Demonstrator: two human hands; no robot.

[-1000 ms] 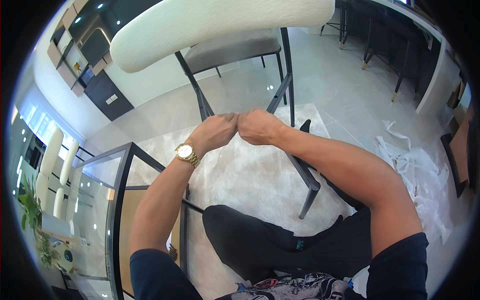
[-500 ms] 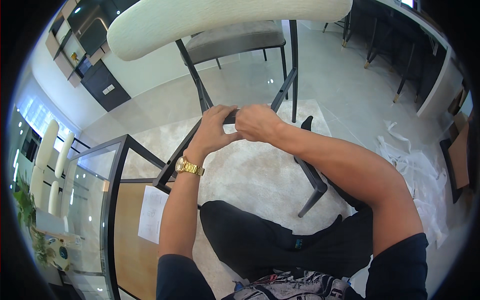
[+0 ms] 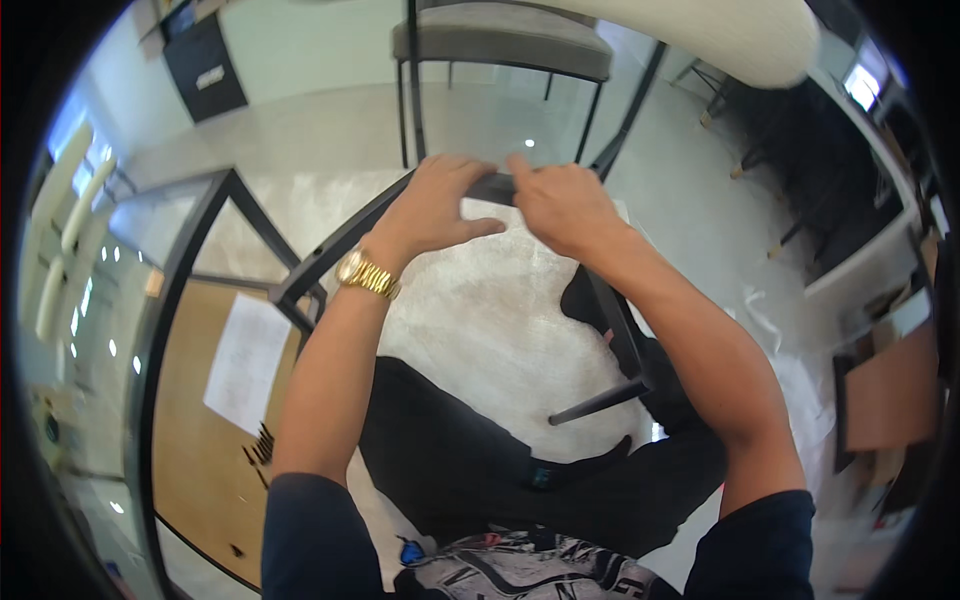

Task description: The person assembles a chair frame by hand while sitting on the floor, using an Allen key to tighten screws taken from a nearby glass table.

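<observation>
A dark metal chair frame (image 3: 492,188) with a padded cream backrest (image 3: 740,38) stands in front of me, turned at an angle. My left hand (image 3: 435,208), below a gold watch, lies with its fingers curled over the frame's crossbar, the thumb pointing free to the right. Just right of it, my right hand (image 3: 568,208) is closed around the same bar, its index finger raised along the top. A bent chair leg (image 3: 600,400) slopes down near my right knee. The undersides of my fingers are hidden by the bar.
To the left is a glass-topped table (image 3: 165,310) with a dark frame and a wooden shelf (image 3: 195,450). A paper sheet (image 3: 248,355) and several dark screws (image 3: 262,445) lie on the shelf. A grey-seated chair (image 3: 500,40) stands ahead; white wrapping (image 3: 795,400) lies at right.
The chair frame has swung, its backrest shifting to the right and its leg tilting. Both hands moved with it and sit slightly farther apart. The view has turned, showing the screws.
</observation>
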